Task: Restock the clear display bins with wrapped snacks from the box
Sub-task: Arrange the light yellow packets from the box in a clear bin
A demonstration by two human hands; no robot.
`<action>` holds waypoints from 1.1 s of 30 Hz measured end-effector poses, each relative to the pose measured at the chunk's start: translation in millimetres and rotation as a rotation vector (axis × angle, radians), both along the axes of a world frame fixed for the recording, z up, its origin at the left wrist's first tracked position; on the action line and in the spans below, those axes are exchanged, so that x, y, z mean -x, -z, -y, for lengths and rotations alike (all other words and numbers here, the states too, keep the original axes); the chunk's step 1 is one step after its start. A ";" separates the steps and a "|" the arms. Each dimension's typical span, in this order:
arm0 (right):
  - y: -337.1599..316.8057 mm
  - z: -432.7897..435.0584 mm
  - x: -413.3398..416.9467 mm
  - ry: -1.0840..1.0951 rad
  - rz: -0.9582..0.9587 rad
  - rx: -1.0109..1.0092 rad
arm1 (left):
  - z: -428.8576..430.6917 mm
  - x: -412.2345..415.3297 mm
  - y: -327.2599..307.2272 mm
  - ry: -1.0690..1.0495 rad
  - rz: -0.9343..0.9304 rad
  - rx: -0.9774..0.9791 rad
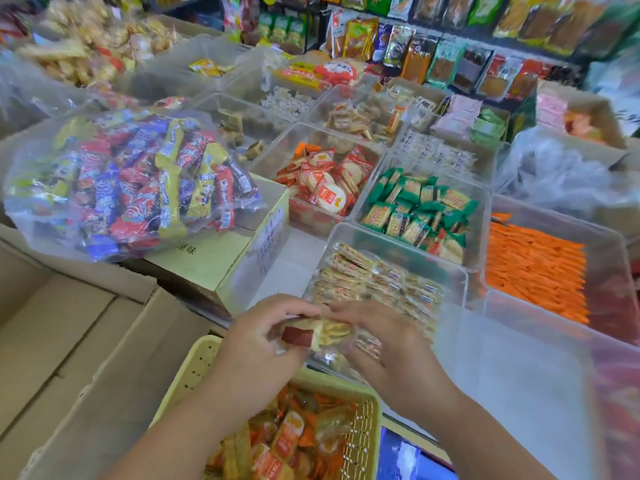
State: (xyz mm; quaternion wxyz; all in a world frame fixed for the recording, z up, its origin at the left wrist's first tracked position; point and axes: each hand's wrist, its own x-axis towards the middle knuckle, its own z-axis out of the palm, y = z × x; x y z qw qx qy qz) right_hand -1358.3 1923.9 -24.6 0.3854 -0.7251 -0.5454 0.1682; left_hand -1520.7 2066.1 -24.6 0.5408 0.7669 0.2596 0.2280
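While both hands hold one cracker pack (320, 336), the left hand (263, 341) curled round its red end and the right hand (391, 344) pinching the other, the clear bin (398, 252) lies just beyond the fingertips, part filled. The pack is best laid flat against those rows, edges aligned, clear of the basket (194, 368) beneath the wrists.

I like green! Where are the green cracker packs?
Head view, right of centre: green cracker packs in a clear bin between red rice-cracker packs and orange packets.
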 end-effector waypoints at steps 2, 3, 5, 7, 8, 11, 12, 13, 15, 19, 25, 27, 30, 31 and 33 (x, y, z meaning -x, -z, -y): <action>9.7 11.7 -10.2 0.110 -0.040 0.015 | -0.6 -14.4 3.5 0.080 -0.138 -0.008; 15.0 16.0 -17.7 0.202 -0.061 0.033 | -3.1 -21.5 8.6 0.091 -0.224 -0.025; 24.9 19.0 -36.8 0.405 -0.097 0.050 | -11.1 -34.0 24.3 0.060 -0.404 -0.083; 30.8 13.1 -60.2 0.545 -0.070 0.053 | -18.8 -42.6 43.5 0.025 -0.613 -0.128; 31.8 6.7 -72.3 0.583 -0.033 0.071 | -22.1 -45.2 52.4 0.025 -0.700 -0.114; 33.2 -22.4 -105.6 0.649 0.035 0.150 | -29.8 -47.2 72.4 0.049 -0.796 0.023; 34.7 -33.7 -114.8 0.657 0.055 0.171 | -31.9 -47.0 76.0 0.067 -0.804 0.042; 37.0 -45.5 -123.4 0.655 0.078 0.197 | -34.4 -46.6 78.5 0.086 -0.811 0.035; 42.6 -68.7 -138.6 0.639 0.094 0.276 | -40.2 -46.0 81.4 0.112 -0.808 0.015; 60.3 -103.9 -151.8 0.476 0.047 0.545 | -48.5 -42.9 84.5 0.145 -0.784 0.027; 71.8 -118.6 -150.3 0.202 -0.109 0.611 | -54.2 -37.8 85.5 0.244 -0.795 0.088; 72.3 -119.8 -150.4 0.156 -0.088 0.598 | -52.9 -38.4 85.9 0.249 -0.789 0.062; 76.7 -125.5 -150.7 0.143 -0.058 0.561 | -48.9 -41.5 85.1 0.230 -0.790 -0.014; 78.5 -127.6 -150.5 0.142 -0.048 0.560 | -47.4 -42.8 84.4 0.228 -0.793 -0.039; 82.9 -130.2 -150.2 0.140 -0.011 0.581 | -43.9 -45.0 81.7 0.235 -0.786 -0.086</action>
